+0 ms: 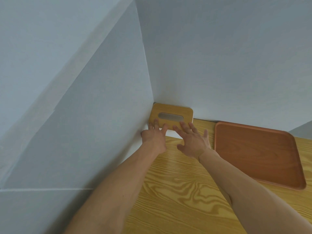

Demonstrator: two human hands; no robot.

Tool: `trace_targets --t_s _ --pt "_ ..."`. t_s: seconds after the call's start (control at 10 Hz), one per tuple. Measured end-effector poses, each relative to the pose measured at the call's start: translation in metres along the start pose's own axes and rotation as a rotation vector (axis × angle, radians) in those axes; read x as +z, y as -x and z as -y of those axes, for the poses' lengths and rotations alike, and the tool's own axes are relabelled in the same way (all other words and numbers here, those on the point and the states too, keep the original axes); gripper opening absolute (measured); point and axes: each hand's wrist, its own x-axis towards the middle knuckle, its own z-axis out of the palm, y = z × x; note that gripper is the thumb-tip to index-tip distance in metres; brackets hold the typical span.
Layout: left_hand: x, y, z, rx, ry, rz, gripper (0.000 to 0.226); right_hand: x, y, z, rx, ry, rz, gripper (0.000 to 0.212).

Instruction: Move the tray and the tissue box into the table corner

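Head view looks down along 2 bare forearms to the far corner of a pale pine-grain wooden table (pixel 185 191), where 2 plain grey-white walls (pixel 219 65) meet. The tissue box (pixel 170 116), a white box with a rounded rectangular light bamboo lid and a grey oval slot in its middle, sits right in that corner: its far long side is against the back wall and its left end is against the side wall.

The left hand (pixel 152 138) lies at the box's 7 o'clock, its grip spread, fingertips (pixel 156 123) resting on the near left edge of the lid, thumb side touching or just beside the left wall. The right hand (pixel 192 141) lies at the box's 5 o'clock, its grip also spread flat, fingertips (pixel 183 124) touching the near right edge of the lid, palm over the table just in front of the box. Neither hand closes around anything; the box is beyond both palms, at 12 o'clock from the wrists.

The flat, rounded rectangular reddish-brown wooden tray (pixel 258 152) with a low rim lies on the table at 3 o'clock from the right hand, near it but apart, its far edge along the back wall. A strip of bare table separates tray and tissue box.
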Motion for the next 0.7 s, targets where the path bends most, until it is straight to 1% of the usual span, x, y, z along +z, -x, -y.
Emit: trace_targets --t_s 0.2,0.4,0.5,0.6,0.7 --pt "0.003 -0.002 -0.001 -0.003 -0.010 -0.008 0.084 0.005 0.003 -0.002 -0.022 0.017 -0.018 0.081" --pt "0.004 0.000 0.003 0.003 0.039 0.011 0.086 -0.010 0.000 -0.007 -0.057 -0.048 0.067 0.084" --pt "0.000 0.007 0.008 0.005 0.136 0.039 0.084 -0.024 0.007 -0.006 -0.085 -0.053 0.046 0.076" --pt "-0.002 0.015 0.012 0.011 0.225 0.021 0.079 -0.031 0.017 -0.006 -0.093 -0.025 -0.034 0.066" --pt "-0.003 0.031 0.020 0.071 0.374 -0.025 0.069 -0.035 0.042 -0.006 -0.084 -0.011 -0.102 0.049"
